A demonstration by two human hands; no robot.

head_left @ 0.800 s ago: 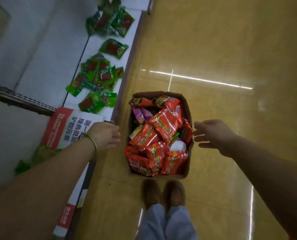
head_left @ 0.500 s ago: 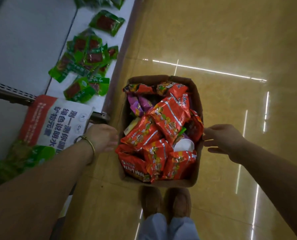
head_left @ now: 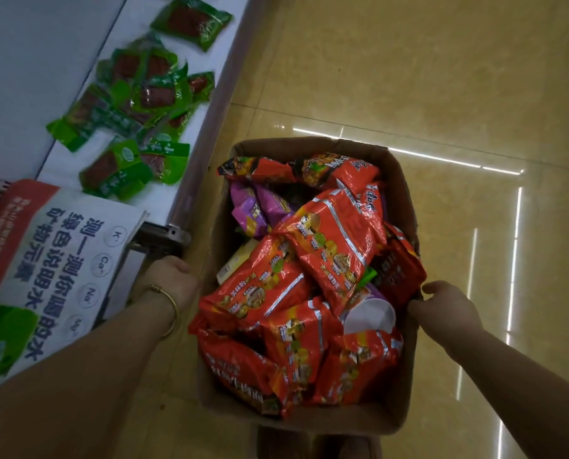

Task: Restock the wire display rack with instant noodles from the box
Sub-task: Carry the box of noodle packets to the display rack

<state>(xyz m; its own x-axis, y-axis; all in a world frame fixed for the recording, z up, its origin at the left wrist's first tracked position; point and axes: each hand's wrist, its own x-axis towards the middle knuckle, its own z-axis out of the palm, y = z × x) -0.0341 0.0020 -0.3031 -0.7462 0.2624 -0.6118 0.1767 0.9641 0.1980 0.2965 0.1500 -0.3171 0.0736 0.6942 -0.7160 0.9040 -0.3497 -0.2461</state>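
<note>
My right hand (head_left: 442,309) holds the right rim of the box (head_left: 309,145). The fingers (head_left: 437,288) curl over the edge and the thumb is on the near side. My left hand (head_left: 172,281) is balled up and sits right against the left wall of the box. Its fingers are tucked under, so I cannot tell if it really holds the box or only touches it. A thin gold bracelet (head_left: 169,299) goes round that wrist. The box is brown cardboard and it is open on top, between my two arms, over the shiny yellow floor (head_left: 409,77). It is piled full of red noodle packs (head_left: 336,240) that lie every which way. Some purple packs (head_left: 253,207) are at the far left inside. A cup with a white top (head_left: 369,314) lies on its side near my right hand, stuck in among the red packs. To the left of the box there is a low white shelf (head_left: 28,61) with green snack packs (head_left: 150,91) spread on it. Closer to me on that side is a red and white sign (head_left: 61,253) with big writing on it. Below the box I see the tips of two shoes (head_left: 276,445).
</note>
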